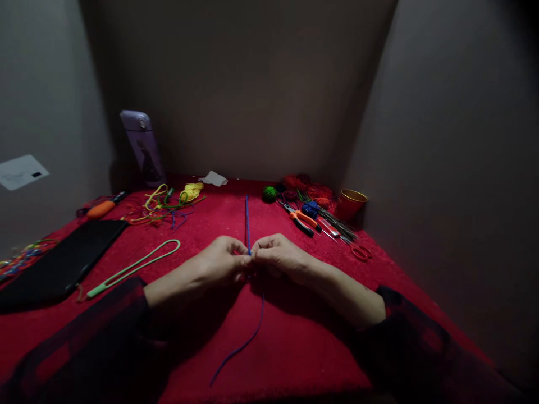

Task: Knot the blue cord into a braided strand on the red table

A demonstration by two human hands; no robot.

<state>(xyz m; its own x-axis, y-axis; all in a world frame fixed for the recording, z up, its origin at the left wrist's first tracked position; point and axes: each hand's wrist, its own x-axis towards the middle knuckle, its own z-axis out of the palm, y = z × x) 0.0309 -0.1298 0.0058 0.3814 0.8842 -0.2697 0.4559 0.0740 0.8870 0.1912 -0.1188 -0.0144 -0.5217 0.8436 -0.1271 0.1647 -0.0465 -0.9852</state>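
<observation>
A blue cord (247, 221) runs straight away from me over the red cloth, its far end near the middle of the table. My left hand (225, 258) and my right hand (278, 255) meet at the near end of this stretch. Thumbs and forefingers of both pinch the cord, fingertips almost touching. What the other fingers do is partly hidden beneath the hands. From under them a thin loose tail (240, 349) of blue cord curves toward the table's front edge. To the left of my left hand lies a pale green cord loop (147, 258).
At left are a black flat case (63, 264), an orange-handled tool (101, 209), tangled yellow yarn (191, 192) and a purple bottle (143, 146). At right lie orange-handled pliers (305, 217), red-handled scissors (361, 252), a green yarn ball (269, 194) and a red cup (349, 206). Grey walls enclose the table.
</observation>
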